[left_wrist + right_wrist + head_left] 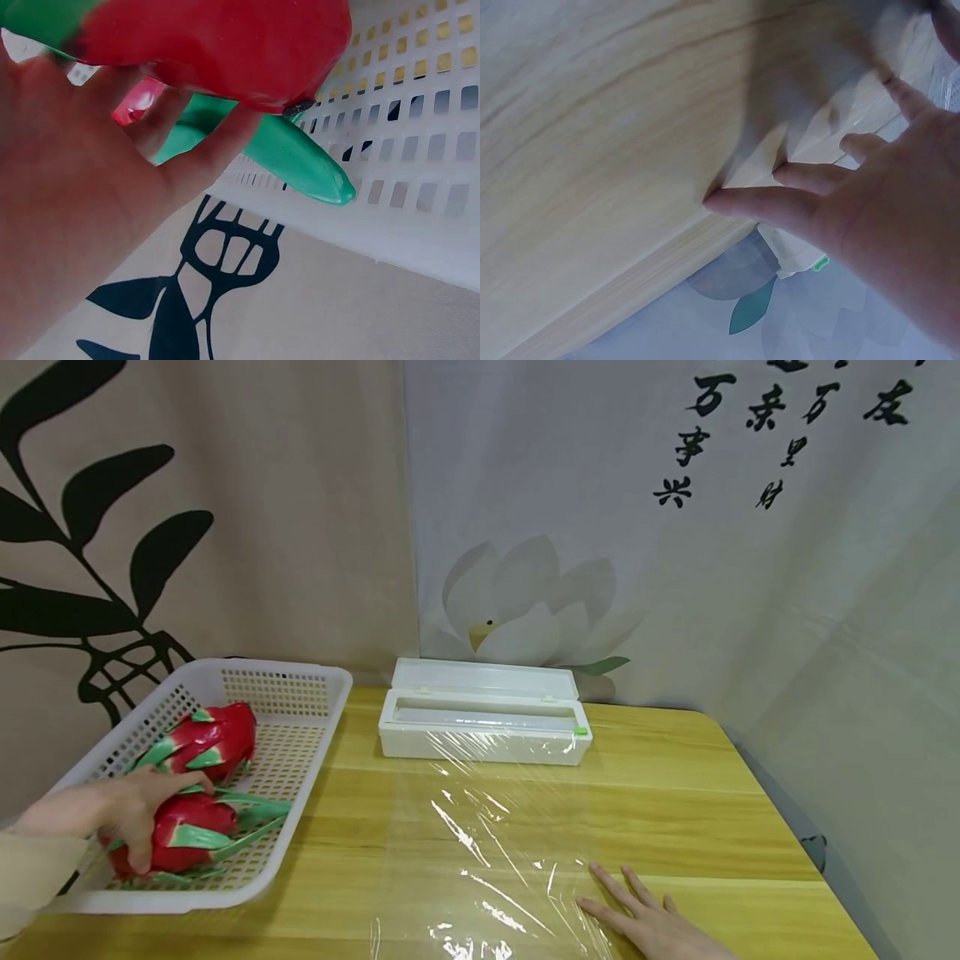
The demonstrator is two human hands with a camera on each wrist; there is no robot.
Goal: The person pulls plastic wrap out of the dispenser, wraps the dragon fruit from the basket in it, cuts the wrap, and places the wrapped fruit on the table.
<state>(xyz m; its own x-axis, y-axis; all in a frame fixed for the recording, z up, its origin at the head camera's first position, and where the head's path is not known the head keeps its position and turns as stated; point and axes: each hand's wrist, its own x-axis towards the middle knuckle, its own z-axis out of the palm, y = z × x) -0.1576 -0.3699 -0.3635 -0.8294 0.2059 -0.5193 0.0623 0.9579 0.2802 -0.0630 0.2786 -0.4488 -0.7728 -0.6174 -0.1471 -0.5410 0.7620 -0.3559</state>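
My left hand reaches into a white basket and grips the nearer of two red dragon fruits, thumb on the near side and fingers on the far side. In the left wrist view, the fingers curl under the red body of that dragon fruit. The other dragon fruit lies just beyond, towards the basket's back. My right hand lies on the table with fingers spread, fingertips at the right edge of a sheet of plastic wrap. The right wrist view shows that hand's straight fingers touching the wood.
A white wrap dispenser box stands at the table's back, its lid raised and a green slider at its right end. The wrap runs from it towards me over the wooden table. A printed curtain hangs behind.
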